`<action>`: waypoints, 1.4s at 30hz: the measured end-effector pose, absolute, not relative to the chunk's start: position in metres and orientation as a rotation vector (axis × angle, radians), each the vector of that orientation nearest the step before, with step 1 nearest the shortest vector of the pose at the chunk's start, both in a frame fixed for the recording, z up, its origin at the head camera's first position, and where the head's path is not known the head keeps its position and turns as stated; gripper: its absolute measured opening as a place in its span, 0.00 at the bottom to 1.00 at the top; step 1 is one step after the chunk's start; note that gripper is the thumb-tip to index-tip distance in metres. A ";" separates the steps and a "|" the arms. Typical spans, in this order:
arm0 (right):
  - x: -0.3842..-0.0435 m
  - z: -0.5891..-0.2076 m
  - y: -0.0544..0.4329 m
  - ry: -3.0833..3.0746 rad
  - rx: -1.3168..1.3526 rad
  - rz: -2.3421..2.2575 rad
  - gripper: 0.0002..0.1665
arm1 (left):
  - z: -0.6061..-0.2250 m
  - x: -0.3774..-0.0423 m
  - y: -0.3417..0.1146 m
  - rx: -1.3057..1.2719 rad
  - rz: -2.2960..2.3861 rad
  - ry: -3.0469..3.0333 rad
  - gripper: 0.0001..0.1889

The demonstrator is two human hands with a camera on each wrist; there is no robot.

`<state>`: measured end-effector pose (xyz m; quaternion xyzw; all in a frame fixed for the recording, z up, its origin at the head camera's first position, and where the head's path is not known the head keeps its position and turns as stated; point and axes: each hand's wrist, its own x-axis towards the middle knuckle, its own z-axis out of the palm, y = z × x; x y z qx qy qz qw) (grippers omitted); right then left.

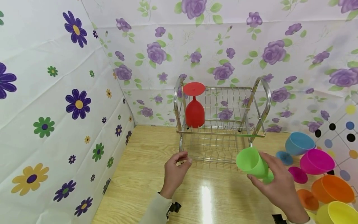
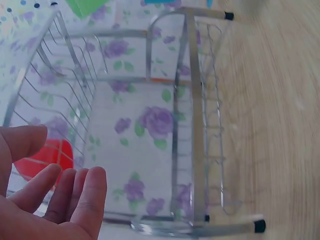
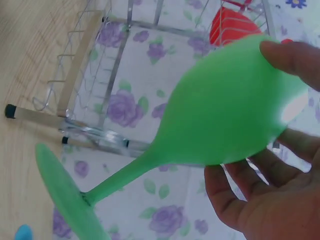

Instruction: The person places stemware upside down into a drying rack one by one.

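Note:
My right hand (image 1: pixel 282 185) grips a green plastic goblet (image 1: pixel 253 163) by its bowl, in front of the rack's right end. In the right wrist view the goblet's bowl (image 3: pixel 220 105) lies between thumb and fingers, its stem and foot pointing down-left. My left hand (image 1: pixel 175 174) hovers by the rack's front left corner, fingers loosely bent and holding nothing. Behind both hands stands a two-tier metal dish rack (image 1: pixel 221 133). On its upper tier, at the left, a red goblet (image 1: pixel 195 113) stands upside down, foot uppermost.
To the right sit several more goblets: blue (image 1: pixel 299 144), pink (image 1: pixel 317 162), orange (image 1: pixel 332 189) and yellow (image 1: pixel 341 214). The wooden table (image 1: pixel 145 155) meets flower-printed cloth walls at the left and back. A dotted cloth (image 1: pixel 342 149) hangs at the right.

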<state>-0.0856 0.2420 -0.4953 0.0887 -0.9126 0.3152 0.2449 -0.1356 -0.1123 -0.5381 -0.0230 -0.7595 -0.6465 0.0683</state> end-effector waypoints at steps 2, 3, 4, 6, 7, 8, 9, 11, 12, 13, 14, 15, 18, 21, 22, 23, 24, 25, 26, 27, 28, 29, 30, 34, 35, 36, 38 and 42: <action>-0.086 -0.496 0.237 -2.483 0.310 0.839 0.60 | -0.533 -0.130 -0.108 -0.121 -1.984 -2.294 0.18; -0.087 -0.496 0.235 -2.480 0.342 0.818 0.61 | -0.531 -0.128 -0.106 -0.143 -2.000 -2.300 0.19; -0.087 -0.497 0.233 -2.475 0.373 0.802 0.61 | -0.529 -0.126 -0.103 -0.162 -2.011 -2.310 0.19; -0.088 -0.498 0.228 -2.466 0.437 0.770 0.62 | -0.526 -0.122 -0.099 -0.203 -2.039 -2.324 0.20; -0.088 -0.498 0.226 -2.463 0.472 0.757 0.62 | -0.524 -0.120 -0.096 -0.219 -2.054 -2.331 0.21; -0.088 -0.498 0.223 -2.462 0.508 0.743 0.62 | -0.522 -0.119 -0.094 -0.238 -2.066 -2.336 0.21; -0.088 -0.499 0.221 -2.461 0.542 0.733 0.61 | -0.521 -0.117 -0.093 -0.254 -2.084 -2.337 0.21; -0.088 -0.499 0.216 -2.457 0.612 0.731 0.58 | -0.519 -0.115 -0.089 -0.280 -2.114 -2.342 0.21; -0.088 -0.499 0.214 -2.453 0.644 0.734 0.56 | -0.519 -0.114 -0.088 -0.292 -2.123 -2.349 0.21; -0.088 -0.499 0.212 -2.446 0.676 0.738 0.54 | -0.518 -0.113 -0.086 -0.304 -2.130 -2.355 0.22; -0.088 -0.499 0.210 -2.442 0.702 0.734 0.53 | -0.518 -0.112 -0.085 -0.315 -2.133 -2.359 0.22; -0.088 -0.498 0.207 -2.437 0.726 0.731 0.53 | -0.518 -0.111 -0.084 -0.324 -2.127 -2.371 0.22; -0.088 -0.496 0.200 -2.434 0.775 0.696 0.59 | -0.517 -0.109 -0.081 -0.373 -2.097 -2.391 0.24; -0.088 -0.493 0.193 -2.454 0.800 0.649 0.64 | -0.515 -0.106 -0.078 -0.437 -2.055 -2.417 0.27; -0.087 -0.492 0.190 -2.464 0.806 0.641 0.64 | -0.514 -0.105 -0.078 -0.461 -2.050 -2.422 0.28; -0.087 -0.491 0.188 -2.475 0.811 0.632 0.64 | -0.513 -0.103 -0.077 -0.485 -2.048 -2.430 0.29; -0.087 -0.490 0.186 -2.485 0.817 0.628 0.63 | -0.512 -0.102 -0.076 -0.504 -2.041 -2.444 0.30; -0.088 -0.489 0.184 -2.493 0.825 0.623 0.63 | -0.511 -0.101 -0.076 -0.519 -2.034 -2.459 0.32; -0.088 -0.489 0.182 -2.497 0.836 0.620 0.62 | -0.510 -0.100 -0.075 -0.536 -2.023 -2.474 0.34; -0.088 -0.488 0.180 -2.500 0.849 0.613 0.61 | -0.509 -0.099 -0.074 -0.547 -2.012 -2.494 0.35; -0.088 -0.488 0.179 -2.499 0.865 0.603 0.61 | -0.508 -0.098 -0.074 -0.554 -2.005 -2.514 0.37; -0.088 -0.488 0.177 -2.499 0.880 0.591 0.60 | -0.507 -0.096 -0.073 -0.560 -1.996 -2.532 0.39; -0.088 -0.488 0.175 -2.497 0.896 0.581 0.60 | -0.507 -0.096 -0.072 -0.565 -1.986 -2.548 0.40; -0.087 -0.489 0.169 -2.479 0.966 0.543 0.53 | -0.506 -0.093 -0.070 -0.602 -1.990 -2.566 0.44; -0.087 -0.490 0.168 -2.475 0.978 0.538 0.49 | -0.506 -0.092 -0.070 -0.615 -1.990 -2.564 0.44; -0.086 -0.490 0.167 -2.466 0.993 0.531 0.46 | -0.506 -0.092 -0.069 -0.626 -1.988 -2.563 0.44; -0.085 -0.490 0.164 -2.446 1.017 0.517 0.42 | -0.507 -0.091 -0.069 -0.639 -1.984 -2.560 0.44; -0.083 -0.488 0.160 -2.442 1.034 0.485 0.46 | -0.506 -0.089 -0.070 -0.629 -1.991 -2.559 0.42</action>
